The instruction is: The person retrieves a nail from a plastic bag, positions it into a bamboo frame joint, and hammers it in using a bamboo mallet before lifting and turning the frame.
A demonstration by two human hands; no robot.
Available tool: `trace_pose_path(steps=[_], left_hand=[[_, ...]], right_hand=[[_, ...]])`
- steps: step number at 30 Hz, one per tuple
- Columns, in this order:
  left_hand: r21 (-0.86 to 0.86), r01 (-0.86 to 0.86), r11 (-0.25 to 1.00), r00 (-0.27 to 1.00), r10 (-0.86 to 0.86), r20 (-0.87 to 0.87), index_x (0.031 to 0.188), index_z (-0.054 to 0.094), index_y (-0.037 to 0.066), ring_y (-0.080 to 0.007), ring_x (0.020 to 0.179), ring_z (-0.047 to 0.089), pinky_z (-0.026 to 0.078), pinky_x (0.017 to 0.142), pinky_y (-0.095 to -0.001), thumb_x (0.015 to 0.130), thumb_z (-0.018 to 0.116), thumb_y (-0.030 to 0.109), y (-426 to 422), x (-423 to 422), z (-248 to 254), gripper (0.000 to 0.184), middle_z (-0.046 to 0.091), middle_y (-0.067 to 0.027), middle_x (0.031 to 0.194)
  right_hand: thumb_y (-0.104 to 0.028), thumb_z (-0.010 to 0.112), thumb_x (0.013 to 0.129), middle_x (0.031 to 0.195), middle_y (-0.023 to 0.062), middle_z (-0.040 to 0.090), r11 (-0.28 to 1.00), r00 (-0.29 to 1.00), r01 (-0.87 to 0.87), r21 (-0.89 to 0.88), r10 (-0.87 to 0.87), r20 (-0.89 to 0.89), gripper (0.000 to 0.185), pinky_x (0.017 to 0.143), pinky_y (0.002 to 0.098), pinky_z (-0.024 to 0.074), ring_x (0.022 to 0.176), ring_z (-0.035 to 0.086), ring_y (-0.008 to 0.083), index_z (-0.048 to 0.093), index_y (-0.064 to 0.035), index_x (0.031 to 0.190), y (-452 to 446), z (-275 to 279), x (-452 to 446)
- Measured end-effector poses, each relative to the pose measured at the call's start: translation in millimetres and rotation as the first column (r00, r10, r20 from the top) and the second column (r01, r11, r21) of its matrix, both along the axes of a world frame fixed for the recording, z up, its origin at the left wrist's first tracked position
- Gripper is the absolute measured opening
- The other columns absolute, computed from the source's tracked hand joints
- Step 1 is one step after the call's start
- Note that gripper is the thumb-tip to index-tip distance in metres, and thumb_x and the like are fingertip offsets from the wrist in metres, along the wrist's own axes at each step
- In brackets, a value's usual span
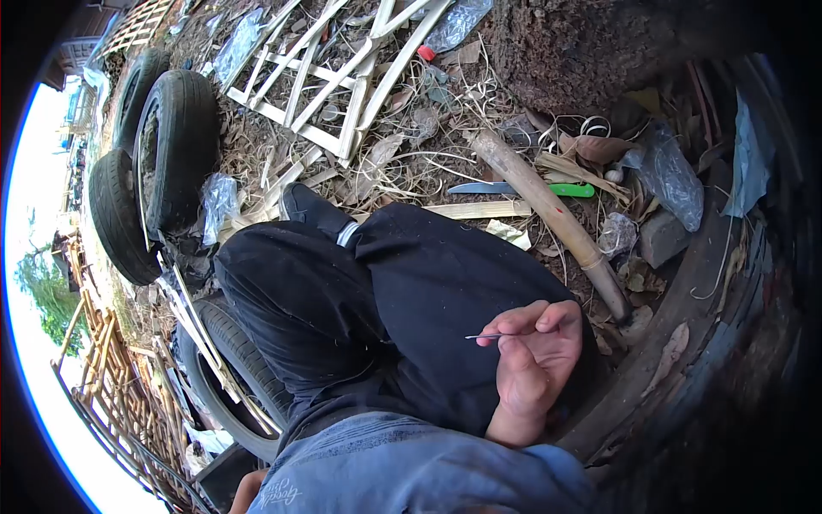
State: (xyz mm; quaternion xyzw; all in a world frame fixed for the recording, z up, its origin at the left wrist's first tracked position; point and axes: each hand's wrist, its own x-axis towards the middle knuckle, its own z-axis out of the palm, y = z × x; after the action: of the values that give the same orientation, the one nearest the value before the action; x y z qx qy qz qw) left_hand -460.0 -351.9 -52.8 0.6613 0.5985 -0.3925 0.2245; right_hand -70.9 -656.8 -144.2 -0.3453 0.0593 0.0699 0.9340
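My right hand (535, 351) is raised over my dark trousers (445, 283), palm up. Its thumb and forefinger pinch a thin, dark, needle-like piece (481, 337) that points left. At the bottom edge only a small part of my left arm or hand (247, 492) shows beside the blue shirt (368, 471), and its fingers are hidden. Beyond my knees, a knife with a green handle (571, 190) lies on the ground, its blade pointing left and its handle partly beyond a thick bamboo pole (548, 210).
Woven bamboo strips (347, 94) lie at the top centre. Old tyres (180, 146) stand at the left, with another tyre (244, 360) beside my leg. A brick (664, 239), plastic bags (672, 176) and a tree trunk (574, 51) are at the right.
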Motion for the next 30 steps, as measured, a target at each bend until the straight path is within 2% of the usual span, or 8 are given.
trace_pose_path(steps=[9,15,20,22,23,24,28,30], left_hand=[[-0.123,0.125,0.985,0.992,-0.128,-0.018,0.122,0.054,0.005,-0.0357,0.114,0.059,0.048,0.092,-0.0424,0.077,0.076,0.033,32,8,0,0.058,0.06,-0.0215,0.12],[-0.372,0.31,0.875,0.915,-0.381,-0.133,0.123,0.053,0.005,-0.0357,0.115,0.059,0.049,0.092,-0.0417,0.077,0.077,0.035,67,68,2,0.06,0.061,-0.0221,0.121],[-0.753,0.444,0.486,0.419,-0.855,-0.304,0.124,0.052,0.005,-0.0356,0.116,0.059,0.05,0.092,-0.0412,0.078,0.077,0.037,88,219,24,0.062,0.061,-0.0226,0.122],[-0.388,0.809,0.441,0.49,-0.871,0.03,0.124,0.05,0.004,-0.0383,0.107,0.062,0.05,0.089,-0.0439,0.075,0.079,0.034,98,298,49,0.064,0.063,-0.022,0.113],[0.029,0.96,0.278,0.26,-0.925,0.279,0.12,0.05,0.003,-0.0374,0.104,0.061,0.05,0.087,-0.0442,0.074,0.078,0.027,100,325,52,0.058,0.063,-0.0189,0.107],[0.343,0.923,0.173,0.08,-0.959,0.27,0.111,0.051,0.007,-0.0337,0.104,0.058,0.047,0.088,-0.044,0.075,0.077,0.02,87,356,57,0.046,0.06,-0.013,0.103],[0.526,0.845,0.098,-0.119,-0.924,0.363,0.113,0.052,0.005,-0.0335,0.106,0.058,0.048,0.089,-0.0447,0.079,0.073,0.024,49,434,12,0.044,0.06,-0.0134,0.104],[0.343,0.938,0.051,-0.117,-0.885,0.451,0.117,0.053,0.003,-0.0339,0.106,0.061,0.051,0.087,-0.0469,0.08,0.071,0.03,23,458,-26,0.049,0.063,-0.015,0.104]], right_hand=[[0.014,0.063,0.081,0.092,0.0178,0.065,0.981,0.996,0.059,-0.183,-0.047,0.071,0.03,0.075,0.0341,0.0591,0.08,0.067,0.0191,0.046,-0.0024,0.098,5,3,0],[0.014,0.064,0.082,0.094,0.0151,0.065,0.915,0.984,0.113,-0.388,-0.048,0.173,0.026,0.08,0.0298,0.0584,0.085,0.067,0.0173,0.049,0.0001,0.098,10,1,1],[0.013,0.063,0.083,0.092,0.0137,0.065,0.911,0.991,0.077,-0.405,-0.026,0.131,0.025,0.078,0.0297,0.0581,0.082,0.067,0.0168,0.048,0.0005,0.098,21,2,5],[0.012,0.064,0.083,0.091,0.0139,0.065,0.923,0.996,0.028,-0.383,0.005,0.085,0.025,0.076,0.0299,0.0575,0.08,0.067,0.0166,0.048,0.0,0.098,28,4,10],[0.011,0.064,0.084,0.089,0.0134,0.065,0.909,0.997,0.016,-0.416,0.017,0.075,0.024,0.075,0.03,0.0569,0.078,0.066,0.0164,0.048,-0.0004,0.098,35,10,13],[0.011,0.064,0.084,0.089,0.0134,0.065,0.907,0.994,0.006,-0.422,0.04,0.099,0.024,0.075,0.03,0.0569,0.078,0.066,0.0164,0.048,-0.0004,0.098,41,13,17],[0.01,0.063,0.085,0.089,0.0119,0.063,0.867,0.99,-0.034,-0.497,0.096,0.099,0.024,0.075,0.0295,0.0566,0.077,0.065,0.016,0.047,-0.0012,0.099,70,18,40],[0.01,0.061,0.086,0.09,0.0118,0.063,0.828,0.992,-0.041,-0.559,0.101,0.077,0.024,0.076,0.0294,0.0566,0.078,0.065,0.0155,0.047,-0.0017,0.1,89,18,61]])
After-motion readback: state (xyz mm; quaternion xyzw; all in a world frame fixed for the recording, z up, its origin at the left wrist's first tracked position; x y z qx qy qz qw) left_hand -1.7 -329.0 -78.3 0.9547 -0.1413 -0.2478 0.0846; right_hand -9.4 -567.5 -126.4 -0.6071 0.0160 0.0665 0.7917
